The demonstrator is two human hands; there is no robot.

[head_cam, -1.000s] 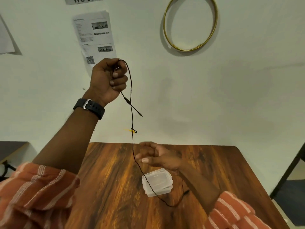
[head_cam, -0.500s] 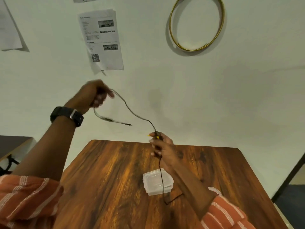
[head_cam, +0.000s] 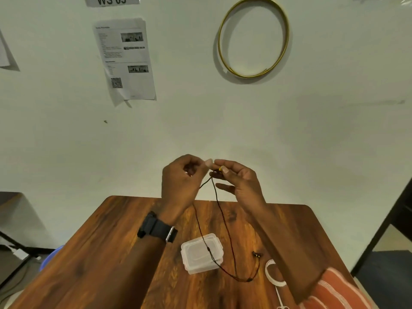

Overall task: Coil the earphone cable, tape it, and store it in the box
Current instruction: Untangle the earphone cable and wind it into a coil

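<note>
A thin black earphone cable [head_cam: 225, 221] hangs in two strands from both my hands, raised together above the table's far edge. My left hand [head_cam: 180, 186] pinches one part of it. My right hand [head_cam: 238, 181] pinches another part by a small yellow piece, fingertips almost touching the left ones. The strands drape over a closed clear plastic box [head_cam: 201, 253] on the wooden table [head_cam: 111, 253] and loop back to an earbud [head_cam: 256, 255] lying on the wood. A white tape roll [head_cam: 273, 274] lies right of the box, partly hidden by my right forearm.
The table stands against a pale wall with a printed sheet [head_cam: 124, 59] and a gold hoop [head_cam: 254, 36]. A dark stand [head_cam: 15, 246] and a blue object sit on the floor at left. A black frame [head_cam: 388, 224] stands at right.
My left hand came down from high at left to meet my right hand, which rose above the table's far edge. The cable now hangs folded in two strands instead of one long run.
</note>
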